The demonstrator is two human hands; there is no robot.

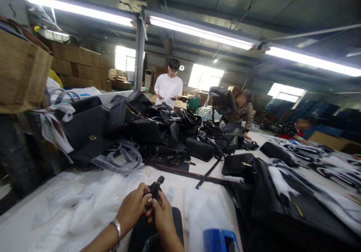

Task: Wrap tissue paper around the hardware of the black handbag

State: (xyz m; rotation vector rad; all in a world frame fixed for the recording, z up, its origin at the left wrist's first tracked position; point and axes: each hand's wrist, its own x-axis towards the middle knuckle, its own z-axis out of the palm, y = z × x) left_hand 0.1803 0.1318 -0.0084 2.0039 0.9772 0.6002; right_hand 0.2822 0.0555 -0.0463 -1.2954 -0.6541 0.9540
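My left hand (133, 204) and my right hand (163, 212) meet low in the middle of the view, fingers closed on a black strap (157, 184). The strap looks bundled, and its upper end sticks up past my fingertips with a small yellowish band on it. Part of it is hidden by my fingers. Under my hands lies a flat black bag (177, 224), partly covered by my forearms. White wrapping sheets (93, 203) spread to the left, and more white wrapping (203, 210) lies to the right.
A blue tape dispenser (220, 240) stands at the front edge. Black bags (146, 130) are heaped across the table's far side, with clear plastic strips (121, 158) before them. A large black bag (282, 203) sits at right. Several people work beyond, one in a white shirt (169, 88).
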